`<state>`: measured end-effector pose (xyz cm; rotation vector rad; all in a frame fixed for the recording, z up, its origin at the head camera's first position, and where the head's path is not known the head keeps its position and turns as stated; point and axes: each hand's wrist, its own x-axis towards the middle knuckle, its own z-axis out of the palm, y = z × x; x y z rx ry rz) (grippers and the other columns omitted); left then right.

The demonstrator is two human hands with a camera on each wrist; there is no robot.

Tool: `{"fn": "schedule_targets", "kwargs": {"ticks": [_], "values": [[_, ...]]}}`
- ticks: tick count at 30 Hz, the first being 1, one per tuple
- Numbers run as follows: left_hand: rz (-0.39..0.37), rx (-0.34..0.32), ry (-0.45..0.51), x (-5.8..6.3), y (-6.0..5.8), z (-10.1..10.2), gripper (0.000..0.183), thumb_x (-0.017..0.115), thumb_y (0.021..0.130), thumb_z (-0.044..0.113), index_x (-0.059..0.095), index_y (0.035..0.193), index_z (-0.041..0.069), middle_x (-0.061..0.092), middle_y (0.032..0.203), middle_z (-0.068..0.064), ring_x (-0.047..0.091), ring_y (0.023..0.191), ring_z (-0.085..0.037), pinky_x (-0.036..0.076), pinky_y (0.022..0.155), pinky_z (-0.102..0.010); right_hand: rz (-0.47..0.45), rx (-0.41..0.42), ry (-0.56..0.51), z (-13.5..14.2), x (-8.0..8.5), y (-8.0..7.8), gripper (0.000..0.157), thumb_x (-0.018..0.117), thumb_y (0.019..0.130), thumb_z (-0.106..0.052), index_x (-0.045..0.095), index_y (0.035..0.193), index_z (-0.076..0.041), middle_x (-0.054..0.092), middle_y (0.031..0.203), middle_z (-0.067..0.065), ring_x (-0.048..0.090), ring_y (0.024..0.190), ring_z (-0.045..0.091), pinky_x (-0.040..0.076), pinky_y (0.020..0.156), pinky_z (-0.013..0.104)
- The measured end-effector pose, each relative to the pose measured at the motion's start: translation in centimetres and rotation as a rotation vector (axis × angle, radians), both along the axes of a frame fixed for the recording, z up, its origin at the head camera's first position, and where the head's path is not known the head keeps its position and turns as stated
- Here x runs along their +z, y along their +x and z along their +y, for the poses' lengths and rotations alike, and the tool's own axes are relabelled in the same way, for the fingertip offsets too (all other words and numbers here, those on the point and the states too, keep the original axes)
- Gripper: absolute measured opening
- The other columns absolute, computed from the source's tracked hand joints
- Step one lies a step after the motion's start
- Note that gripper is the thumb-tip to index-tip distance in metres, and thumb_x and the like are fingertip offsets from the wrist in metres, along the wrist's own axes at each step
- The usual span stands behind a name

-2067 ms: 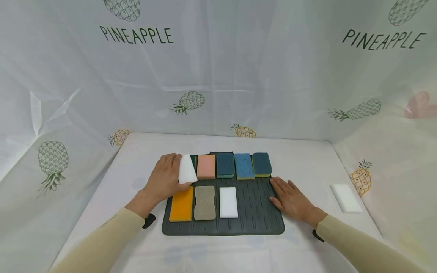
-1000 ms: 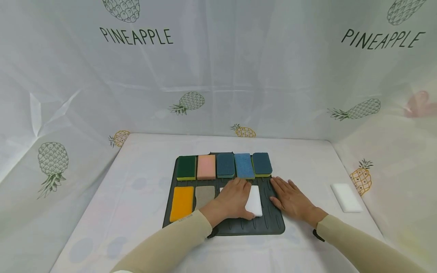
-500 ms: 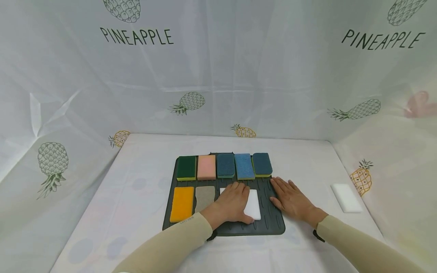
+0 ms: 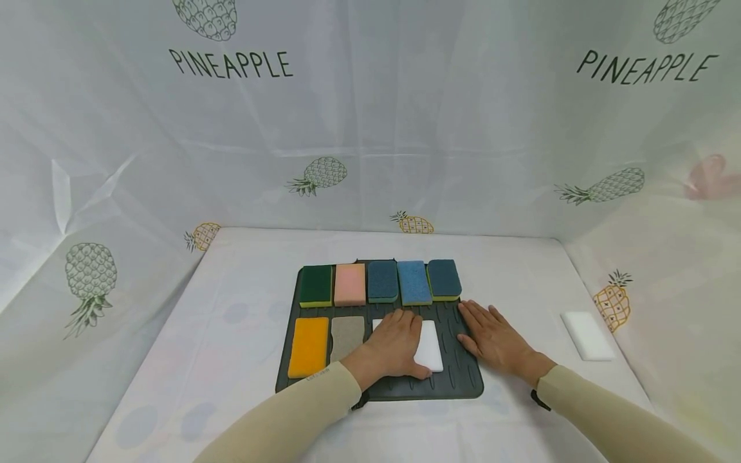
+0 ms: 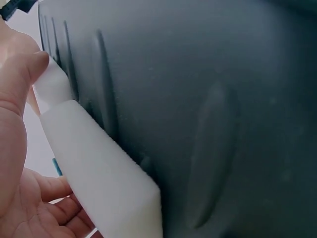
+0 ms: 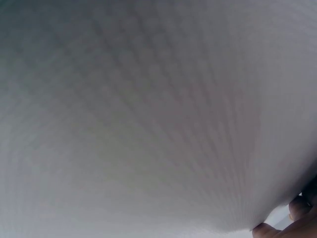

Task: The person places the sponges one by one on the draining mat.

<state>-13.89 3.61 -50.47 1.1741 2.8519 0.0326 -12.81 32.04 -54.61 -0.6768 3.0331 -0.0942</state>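
In the head view my left hand [image 4: 393, 344] holds a white sponge [image 4: 429, 347] on the dark grey ridged mat [image 4: 457, 379], thumb at its near edge and fingers toward its far edge. Partly hidden under that hand is another white sponge [image 4: 377, 323], just left of the held one. The left wrist view shows this second white sponge [image 5: 104, 168] close up, with the thumb [image 5: 37, 64] on the farther one. My right hand [image 4: 492, 341] lies with fingers extended, fingertips at the mat's right edge. In the right wrist view only a few fingertips show.
Along the mat's back row lie a dark green sponge [image 4: 316, 285], a pink one [image 4: 350, 284] and several blue ones [image 4: 413, 281]. An orange sponge [image 4: 308, 347] and a grey-beige one [image 4: 347, 335] sit front left. One white sponge [image 4: 587, 335] lies far right on the table.
My left hand has carried the white sponge from the mat's upper left to the front row, right of the other white one, then shifted it slightly nearer. The right hand stays put.
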Motion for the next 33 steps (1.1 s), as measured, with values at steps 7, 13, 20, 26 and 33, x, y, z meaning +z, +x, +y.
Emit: {"fn": "schedule_targets", "kwargs": {"ticks": [7, 13, 20, 26, 33], "values": [[-0.006, 0.008, -0.017, 0.0, -0.1, 0.1, 0.106, 0.073, 0.080, 0.080, 0.053, 0.149, 0.003, 0.060, 0.137, -0.011, 0.056, 0.123, -0.024, 0.050, 0.112, -0.039, 0.002, 0.002, 0.007, 0.0, 0.0, 0.0, 0.073, 0.049, 0.111, -0.045, 0.032, 0.163, 0.002, 0.035, 0.169, 0.021, 0.033, 0.157, 0.040, 0.027, 0.126, 0.063], [0.008, 0.017, -0.031, -0.1, -0.2, 0.1, 0.105, 0.073, 0.079, 0.080, 0.054, 0.147, 0.002, 0.060, 0.132, -0.011, 0.056, 0.117, -0.023, 0.051, 0.109, -0.036, 0.013, 0.004, 0.004, 0.0, -0.1, 0.0, 0.072, 0.049, 0.111, -0.044, 0.033, 0.163, 0.003, 0.037, 0.168, 0.022, 0.034, 0.156, 0.040, 0.027, 0.126, 0.063], [-0.002, 0.017, -0.034, 0.0, -0.1, -0.1, 0.113, 0.072, 0.077, 0.083, 0.049, 0.151, 0.001, 0.059, 0.138, -0.012, 0.055, 0.124, -0.024, 0.049, 0.113, -0.036, 0.031, 0.008, -0.012, -0.1, 0.0, 0.1, 0.071, 0.050, 0.110, -0.044, 0.035, 0.162, 0.003, 0.039, 0.166, 0.023, 0.037, 0.155, 0.041, 0.030, 0.124, 0.065], [-0.036, 0.035, 0.013, 0.5, 0.0, -0.9, 0.112, 0.070, 0.083, 0.080, 0.042, 0.158, 0.002, 0.051, 0.155, -0.014, 0.049, 0.143, -0.027, 0.041, 0.122, -0.039, 0.031, 0.003, -0.011, -0.2, 0.1, 0.3, 0.070, 0.050, 0.111, -0.043, 0.036, 0.161, 0.003, 0.040, 0.166, 0.023, 0.037, 0.154, 0.041, 0.030, 0.124, 0.064], [-0.052, 0.127, 0.178, 1.8, -0.5, -4.4, 0.092, 0.065, 0.098, 0.063, 0.035, 0.162, 0.004, 0.043, 0.164, -0.014, 0.042, 0.151, -0.031, 0.036, 0.126, -0.046, 0.018, 0.001, 0.014, -0.2, 0.3, 0.2, 0.070, 0.048, 0.111, -0.043, 0.034, 0.162, 0.003, 0.038, 0.167, 0.022, 0.036, 0.155, 0.041, 0.030, 0.125, 0.064]]}}
